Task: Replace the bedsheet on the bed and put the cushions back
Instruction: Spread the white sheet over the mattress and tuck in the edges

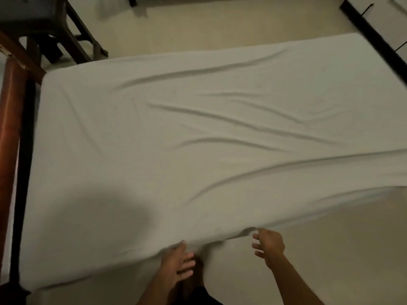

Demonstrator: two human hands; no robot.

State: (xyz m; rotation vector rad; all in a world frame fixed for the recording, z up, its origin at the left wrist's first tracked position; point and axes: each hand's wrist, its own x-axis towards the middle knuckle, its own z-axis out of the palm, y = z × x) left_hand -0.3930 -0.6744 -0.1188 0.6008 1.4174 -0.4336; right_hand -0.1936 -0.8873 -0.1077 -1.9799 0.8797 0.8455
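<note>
Bedsheet point(198, 128): We see a white sheet lying spread out flat and filling the view from 9 to 3 o'clock. Long creases run across its middle toward 3 o'clock, and a broad shadow falls on it at 7 o'clock. Its near edge runs from 7 o'clock up to 3 o'clock and puckers at 6 o'clock.
Left hand point(176, 264): At 6 o'clock we find it open, fingers straight and spread. Its thumb side touches the sheet's near edge, and it grips nothing.
Right hand point(269, 243): It is just toward 5 o'clock of the left and also open, with fingers loosely bent and spread. The fingertips are just beside the puckered edge, but blur keeps us from telling whether they touch the cloth.
Bed frame point(10, 128): Reddish-brown wood stands along the sheet's short end at 9 o'clock.
Chair point(72, 40): A dark-framed seat stands at 11 o'clock, just beyond the sheet's far corner.
Floor point(330, 249): It is pale cream and shows at 12 o'clock and at 4 o'clock.
White cloth point(123, 7): A pale bundle lies on the floor at 12 o'clock, too blurred for us to name.
</note>
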